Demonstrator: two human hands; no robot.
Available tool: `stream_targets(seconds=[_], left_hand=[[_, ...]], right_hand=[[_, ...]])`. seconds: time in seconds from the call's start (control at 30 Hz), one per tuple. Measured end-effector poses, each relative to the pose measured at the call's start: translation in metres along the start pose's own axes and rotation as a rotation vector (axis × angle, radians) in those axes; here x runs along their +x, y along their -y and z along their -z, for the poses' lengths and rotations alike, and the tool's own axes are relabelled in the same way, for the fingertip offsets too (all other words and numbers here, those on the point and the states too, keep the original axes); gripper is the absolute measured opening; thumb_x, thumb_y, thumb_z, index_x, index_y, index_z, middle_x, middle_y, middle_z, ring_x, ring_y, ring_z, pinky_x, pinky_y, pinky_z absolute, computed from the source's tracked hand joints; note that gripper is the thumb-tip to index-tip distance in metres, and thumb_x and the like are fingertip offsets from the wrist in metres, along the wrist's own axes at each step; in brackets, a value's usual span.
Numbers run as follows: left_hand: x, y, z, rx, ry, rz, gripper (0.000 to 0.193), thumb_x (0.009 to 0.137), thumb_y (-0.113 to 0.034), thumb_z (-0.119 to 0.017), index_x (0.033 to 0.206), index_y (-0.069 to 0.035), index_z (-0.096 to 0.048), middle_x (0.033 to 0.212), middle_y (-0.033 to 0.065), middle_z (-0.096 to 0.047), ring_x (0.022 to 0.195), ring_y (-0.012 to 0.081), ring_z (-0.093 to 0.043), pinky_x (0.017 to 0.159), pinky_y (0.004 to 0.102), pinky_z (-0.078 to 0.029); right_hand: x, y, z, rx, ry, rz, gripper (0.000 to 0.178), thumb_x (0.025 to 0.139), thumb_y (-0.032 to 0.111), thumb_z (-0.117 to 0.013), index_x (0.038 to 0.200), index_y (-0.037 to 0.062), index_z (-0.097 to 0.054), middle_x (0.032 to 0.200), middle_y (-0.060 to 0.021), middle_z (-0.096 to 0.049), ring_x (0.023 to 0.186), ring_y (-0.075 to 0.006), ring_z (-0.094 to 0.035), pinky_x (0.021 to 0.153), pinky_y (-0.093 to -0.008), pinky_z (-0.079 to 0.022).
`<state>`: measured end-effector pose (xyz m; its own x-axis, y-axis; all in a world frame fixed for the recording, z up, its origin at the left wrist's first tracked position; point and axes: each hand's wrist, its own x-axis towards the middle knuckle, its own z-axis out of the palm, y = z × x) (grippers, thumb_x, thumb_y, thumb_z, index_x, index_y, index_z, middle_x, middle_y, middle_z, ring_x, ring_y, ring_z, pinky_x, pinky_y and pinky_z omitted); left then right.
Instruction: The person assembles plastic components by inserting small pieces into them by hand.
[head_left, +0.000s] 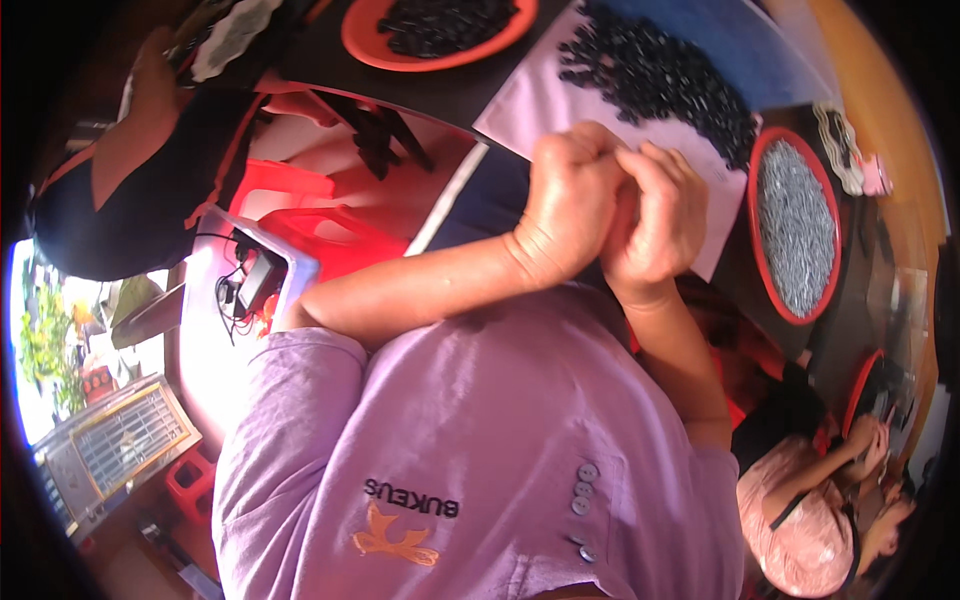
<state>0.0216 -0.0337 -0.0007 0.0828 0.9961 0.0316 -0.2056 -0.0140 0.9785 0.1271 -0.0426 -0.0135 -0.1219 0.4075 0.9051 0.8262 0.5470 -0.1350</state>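
Nearest is the person's lavender shirt (450,430), a column of grey buttons on its chest, well on the near side of the black pile. Both forearms reach out from its short sleeves, the left one slanting across the body. The left hand (565,195) and the right hand (655,220) meet on the near side of the pile, knuckles up and fingers curled in toward each other. Each grip is bent, but the fingertips are hidden, so I cannot tell whether either is clenched on something small or holding nothing.

The black pile (660,75), many small shiny pieces, lies just beyond the hands, spread loosely over a pink sheet (530,100) on the dark tabletop (440,90). To the right of the pile, near its closer end, stands a red oval tray (756,225) filled with slim silvery pieces (797,225). Left of the pile is an orange-red bowl (365,45) with more black pieces (450,25) in it. Well to the right of the pile, a co-worker (800,510) in a pink patterned top sits with both hands close together.
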Motion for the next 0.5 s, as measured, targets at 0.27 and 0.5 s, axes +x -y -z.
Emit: stream_targets(seconds=[0.27, 0.5], left_hand=[[0.005, -0.012, 0.003, -0.075, -0.031, 0.122, 0.012, 0.085, -0.002, -0.058, 0.087, 0.005, -0.066, 0.08, 0.0071, -0.066, 0.073, 0.0107, -0.06, 0.066, 0.0229, -0.05], [0.009, -0.016, 0.008, -0.113, 0.116, 0.272, 0.019, 0.091, -0.01, -0.06, 0.097, 0.007, -0.066, 0.082, 0.0088, -0.067, 0.072, 0.0149, -0.064, 0.068, 0.026, -0.052]], right_hand=[[0.008, -0.006, -0.011, 0.033, -0.036, 0.055, 0.024, 0.076, 0.001, -0.07, 0.099, 0.0019, -0.065, 0.09, -0.0127, -0.067, 0.08, -0.031, -0.066, 0.071, -0.0389, -0.052], [0.001, -0.02, -0.008, 0.092, -0.082, 0.002, 0.029, 0.074, -0.004, -0.066, 0.102, 0.003, -0.064, 0.088, -0.0085, -0.067, 0.075, -0.0265, -0.065, 0.069, -0.0357, -0.05]])
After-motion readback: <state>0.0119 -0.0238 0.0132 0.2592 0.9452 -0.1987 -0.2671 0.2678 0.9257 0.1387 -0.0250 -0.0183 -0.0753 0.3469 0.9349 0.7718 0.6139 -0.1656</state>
